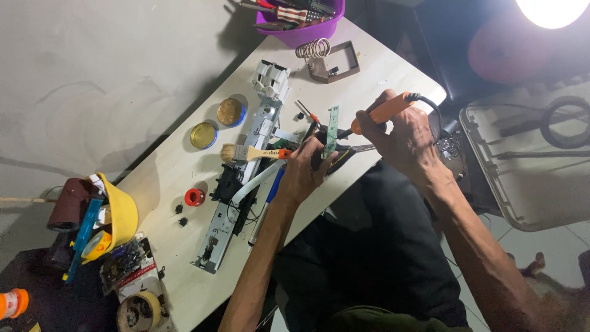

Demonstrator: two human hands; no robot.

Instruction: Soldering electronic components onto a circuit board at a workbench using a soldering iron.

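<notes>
the right hand (pixel 402 138) is wrapped around the orange handle of a soldering iron (pixel 384 112), fingers closed tight on it, its dark tip angled down and to the left toward a narrow green circuit board (pixel 332 130). the left hand (pixel 305 169) is clamped on the lower end of that board, holding it upright on its edge near the front of the pale wooden table (pixel 184 258). the board stands between the two hands, just above the left one and just beside the iron's tip; whether the tip touches the board cannot be told. the two hands are close together but apart. just left of the left hand lies a paintbrush (pixel 252 153) with a wooden handle, resting across a long grey metal assembly (pixel 243 184) that runs along the table. two round open tins (pixel 216 125) of yellowish paste sit beyond it, well apart from the hands. a coiled iron stand (pixel 326 59) sits at the far end of the table, near a purple bowl (pixel 301 27) of tools. a small red roll (pixel 195 197) lies near the assembly, and a yellow hard hat (pixel 120 215) sits at the table's left edge.
</notes>
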